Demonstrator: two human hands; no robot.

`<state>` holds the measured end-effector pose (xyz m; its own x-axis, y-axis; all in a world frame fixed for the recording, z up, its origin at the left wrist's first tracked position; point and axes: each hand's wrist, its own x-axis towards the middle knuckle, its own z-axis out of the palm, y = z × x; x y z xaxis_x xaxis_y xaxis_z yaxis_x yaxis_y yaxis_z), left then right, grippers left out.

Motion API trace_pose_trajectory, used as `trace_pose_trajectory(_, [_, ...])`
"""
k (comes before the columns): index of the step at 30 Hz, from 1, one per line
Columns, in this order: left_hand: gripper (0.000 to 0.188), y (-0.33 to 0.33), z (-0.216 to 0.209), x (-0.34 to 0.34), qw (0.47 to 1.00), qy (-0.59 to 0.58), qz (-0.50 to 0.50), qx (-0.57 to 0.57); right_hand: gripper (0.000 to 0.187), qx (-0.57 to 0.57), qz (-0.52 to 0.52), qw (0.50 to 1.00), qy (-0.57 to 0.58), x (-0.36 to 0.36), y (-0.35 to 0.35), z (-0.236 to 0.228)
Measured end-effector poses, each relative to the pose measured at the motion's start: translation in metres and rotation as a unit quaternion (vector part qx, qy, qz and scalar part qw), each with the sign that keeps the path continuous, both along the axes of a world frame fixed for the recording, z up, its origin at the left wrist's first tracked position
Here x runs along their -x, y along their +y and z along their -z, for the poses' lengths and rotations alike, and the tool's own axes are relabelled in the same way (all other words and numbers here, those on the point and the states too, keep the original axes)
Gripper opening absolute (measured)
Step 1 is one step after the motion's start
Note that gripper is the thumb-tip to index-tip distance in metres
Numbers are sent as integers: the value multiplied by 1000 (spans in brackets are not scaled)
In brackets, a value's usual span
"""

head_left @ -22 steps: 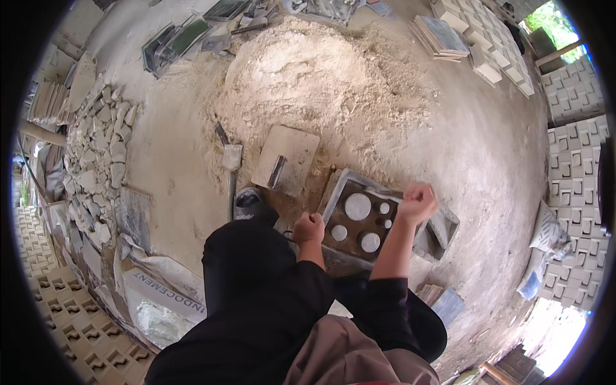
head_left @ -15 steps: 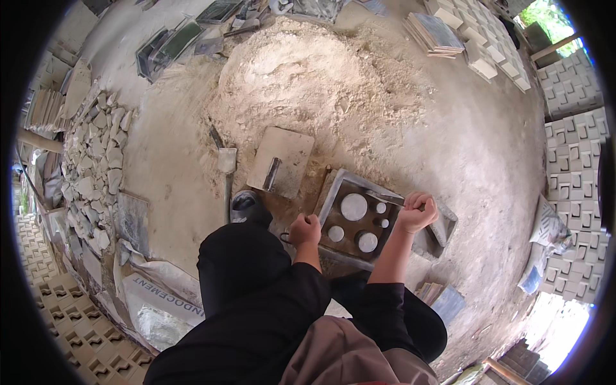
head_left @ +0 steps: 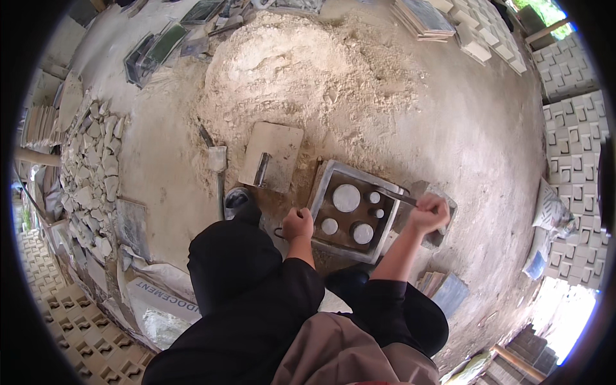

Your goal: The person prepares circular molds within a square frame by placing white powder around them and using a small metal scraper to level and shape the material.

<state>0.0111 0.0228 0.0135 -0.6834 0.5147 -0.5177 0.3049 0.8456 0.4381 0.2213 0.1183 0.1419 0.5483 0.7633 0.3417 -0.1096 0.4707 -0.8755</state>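
Note:
A square metal mould [head_left: 351,251] lies on the floor in front of me, its grey frame around a brown bed. Pale round discs [head_left: 346,198] of different sizes stand out of that bed. My left hand [head_left: 298,224] is closed beside the mould's left side, around a dark curved handle [head_left: 278,233] whose loop shows past the fist. In my closed right hand [head_left: 430,213] is a thin, flat metal tool [head_left: 402,197], which reaches over the mould's far right corner. The fingers cover its grip, so its exact kind is unclear.
A square board with a bar handle [head_left: 271,154] and a small shovel [head_left: 217,160] lie left of the mould. Beyond is a mound of pale powder [head_left: 276,70]. Broken pieces [head_left: 93,173] lie left; patterned blocks [head_left: 574,192] stand right. A grey slab [head_left: 441,237] lies beneath my right forearm.
My right hand has moved right with the flat tool, out past the mould's right edge. The left hand stays closed beside the mould. The whole view has shifted slightly.

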Motion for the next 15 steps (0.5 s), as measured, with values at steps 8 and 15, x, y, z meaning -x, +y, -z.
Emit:
trace_pose_trajectory(8, [31, 0, 3, -1, 1000, 6, 2, 3, 33, -57, -3, 998, -2, 3, 1, 4])
trace_pose_trajectory(15, [30, -10, 7, 2, 999, 34, 2, -8, 32, -56, -29, 998, 27, 22, -1, 0])
